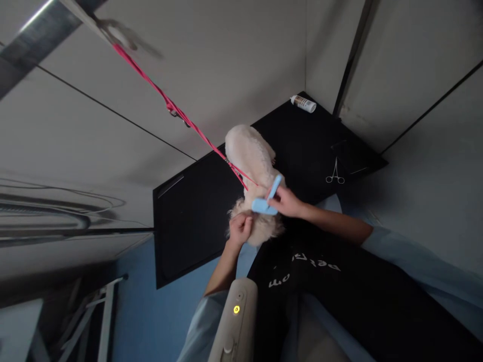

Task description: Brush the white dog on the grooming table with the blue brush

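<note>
A small dog (247, 148) with cream-white fur is on the black grooming table (188, 216), its fluffy head towards me. My right hand (287, 201) grips a light blue pet brush (264, 206), whose wide head lies against the fur at the back of the dog's head. Closed at the side of the head, my left hand (240, 229) has its fingers in the fluffy fur; their tips are hidden. A pink leash (199, 136) runs from the dog's neck up to a metal bar (41, 40).
On the table are a white bottle (303, 103) at the far corner and scissor-like clamps (335, 173) near the right edge. A beige device with a lit yellow button (236, 317) juts up in front of my apron (302, 286). Grey wall panels (241, 50) stand behind the table.
</note>
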The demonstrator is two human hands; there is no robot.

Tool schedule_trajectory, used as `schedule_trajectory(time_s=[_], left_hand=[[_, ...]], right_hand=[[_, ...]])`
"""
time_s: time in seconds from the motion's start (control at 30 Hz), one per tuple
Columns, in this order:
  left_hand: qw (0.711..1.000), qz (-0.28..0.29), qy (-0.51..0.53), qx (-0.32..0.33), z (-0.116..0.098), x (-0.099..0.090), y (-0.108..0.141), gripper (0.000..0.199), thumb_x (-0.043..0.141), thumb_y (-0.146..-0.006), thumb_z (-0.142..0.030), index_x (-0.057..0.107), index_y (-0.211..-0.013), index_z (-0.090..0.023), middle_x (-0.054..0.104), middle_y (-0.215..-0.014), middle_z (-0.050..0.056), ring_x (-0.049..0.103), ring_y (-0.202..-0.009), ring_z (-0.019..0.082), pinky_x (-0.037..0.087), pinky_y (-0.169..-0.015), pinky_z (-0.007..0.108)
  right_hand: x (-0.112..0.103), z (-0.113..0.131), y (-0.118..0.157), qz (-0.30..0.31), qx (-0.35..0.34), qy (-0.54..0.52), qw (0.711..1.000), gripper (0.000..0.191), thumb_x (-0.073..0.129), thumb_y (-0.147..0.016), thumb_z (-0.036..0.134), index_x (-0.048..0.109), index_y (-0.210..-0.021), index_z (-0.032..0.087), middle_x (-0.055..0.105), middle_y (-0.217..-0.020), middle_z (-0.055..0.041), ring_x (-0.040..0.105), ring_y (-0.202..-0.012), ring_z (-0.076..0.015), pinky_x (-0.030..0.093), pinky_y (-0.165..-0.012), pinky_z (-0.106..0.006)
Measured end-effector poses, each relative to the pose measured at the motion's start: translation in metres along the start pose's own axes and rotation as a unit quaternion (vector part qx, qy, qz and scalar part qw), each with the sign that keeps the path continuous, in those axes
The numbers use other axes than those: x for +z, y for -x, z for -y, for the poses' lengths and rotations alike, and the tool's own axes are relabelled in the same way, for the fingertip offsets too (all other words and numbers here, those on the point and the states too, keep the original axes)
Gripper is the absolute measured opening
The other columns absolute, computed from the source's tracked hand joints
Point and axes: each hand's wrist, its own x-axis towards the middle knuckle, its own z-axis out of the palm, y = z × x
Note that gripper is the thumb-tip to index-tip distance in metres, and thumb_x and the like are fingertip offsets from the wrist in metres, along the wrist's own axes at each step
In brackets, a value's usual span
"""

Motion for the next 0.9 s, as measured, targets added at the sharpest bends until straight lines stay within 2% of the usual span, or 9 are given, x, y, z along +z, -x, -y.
schedule_trajectory(time_s=[0.1, 0.13, 0.27, 0.37, 0.4, 0.53, 0.67, 0.8, 0.9], left_hand=[[0.994, -0.057, 0.028, -0.092, 0.001, 0.004, 0.000, 0.049, 0.052, -0.100, -0.064, 0.066, -0.078, -0.022, 0.069, -0.071, 0.006, 0.064, -0.063, 0.020, 0.052, -0.062, 0.033], [0.989, -0.076, 0.046, -0.122, 0.001, 0.006, -0.001, 0.046, 0.054, -0.099, -0.063, 0.070, -0.089, -0.021, 0.074, -0.081, 0.008, 0.069, -0.070, 0.021, 0.056, -0.066, 0.034], [0.976, -0.060, 0.092, -0.186, 0.002, 0.011, -0.004, 0.040, 0.062, -0.093, -0.055, 0.074, -0.106, -0.019, 0.081, -0.100, 0.011, 0.075, -0.087, 0.026, 0.062, -0.078, 0.037], [0.977, 0.000, 0.094, -0.191, 0.001, 0.011, -0.004, 0.034, 0.069, -0.086, -0.051, 0.076, -0.093, -0.018, 0.080, -0.089, 0.009, 0.074, -0.081, 0.026, 0.062, -0.076, 0.038], [0.976, 0.013, 0.100, -0.192, 0.000, 0.010, -0.004, 0.034, 0.071, -0.084, -0.051, 0.076, -0.091, -0.018, 0.080, -0.087, 0.009, 0.074, -0.079, 0.026, 0.062, -0.075, 0.038], [0.971, 0.041, 0.123, -0.200, -0.009, 0.008, -0.002, 0.037, 0.081, -0.078, -0.052, 0.077, -0.091, -0.017, 0.080, -0.086, 0.008, 0.074, -0.077, 0.024, 0.061, -0.074, 0.035], [0.964, 0.061, 0.134, -0.223, -0.018, 0.008, -0.003, 0.039, 0.086, -0.075, -0.052, 0.077, -0.089, -0.017, 0.079, -0.083, 0.007, 0.073, -0.076, 0.022, 0.061, -0.073, 0.032], [0.952, 0.057, 0.182, -0.238, -0.016, 0.010, -0.004, 0.049, 0.091, -0.066, -0.055, 0.076, -0.092, -0.016, 0.081, -0.092, 0.011, 0.076, -0.086, 0.026, 0.063, -0.084, 0.037], [0.938, 0.071, 0.207, -0.269, -0.010, 0.011, -0.003, 0.053, 0.092, -0.064, -0.056, 0.076, -0.093, -0.015, 0.082, -0.094, 0.012, 0.075, -0.083, 0.026, 0.062, -0.081, 0.037]], right_hand=[[0.000, -0.001, 0.001, -0.141, -0.007, 0.003, 0.990, 0.023, 0.071, -0.093, 0.047, 0.062, -0.099, 0.026, 0.071, -0.097, -0.0065, 0.069, -0.090, -0.0249, 0.060, -0.084, -0.042], [0.001, -0.001, 0.001, -0.147, -0.013, 0.007, 0.989, 0.023, 0.072, -0.092, 0.046, 0.062, -0.100, 0.026, 0.072, -0.099, -0.0068, 0.069, -0.091, -0.0249, 0.060, -0.085, -0.041], [0.000, 0.002, 0.000, -0.022, 0.006, 0.000, 1.000, 0.024, 0.077, -0.087, 0.043, 0.062, -0.095, 0.026, 0.071, -0.088, -0.0038, 0.068, -0.083, -0.0232, 0.060, -0.079, -0.039], [-0.007, 0.006, -0.005, -0.147, 0.000, -0.003, 0.989, 0.021, 0.071, -0.093, 0.044, 0.061, -0.098, 0.026, 0.071, -0.090, -0.0040, 0.067, -0.084, -0.0223, 0.060, -0.080, -0.038], [-0.009, 0.008, -0.006, -0.153, -0.009, 0.001, 0.988, 0.020, 0.072, -0.093, 0.043, 0.062, -0.099, 0.027, 0.071, -0.092, -0.0043, 0.067, -0.085, -0.0222, 0.060, -0.080, -0.038], [-0.009, 0.013, -0.004, 0.019, 0.017, 0.020, 0.999, 0.024, 0.079, -0.086, 0.039, 0.064, -0.097, 0.024, 0.072, -0.086, -0.0032, 0.069, -0.079, -0.0221, 0.060, -0.075, -0.037], [-0.008, 0.016, -0.002, -0.070, 0.022, 0.049, 0.996, 0.021, 0.072, -0.091, 0.037, 0.063, -0.105, 0.022, 0.074, -0.095, -0.0057, 0.072, -0.087, -0.0234, 0.060, -0.083, -0.040], [-0.010, 0.019, 0.001, 0.062, 0.029, 0.065, 0.996, 0.021, 0.077, -0.086, 0.031, 0.066, -0.100, 0.021, 0.074, -0.090, -0.0052, 0.071, -0.084, -0.0235, 0.059, -0.080, -0.038], [-0.015, 0.025, 0.001, -0.028, 0.025, 0.082, 0.996, 0.020, 0.072, -0.091, 0.031, 0.064, -0.107, 0.021, 0.074, -0.094, -0.0054, 0.070, -0.085, -0.0223, 0.058, -0.081, -0.037]])
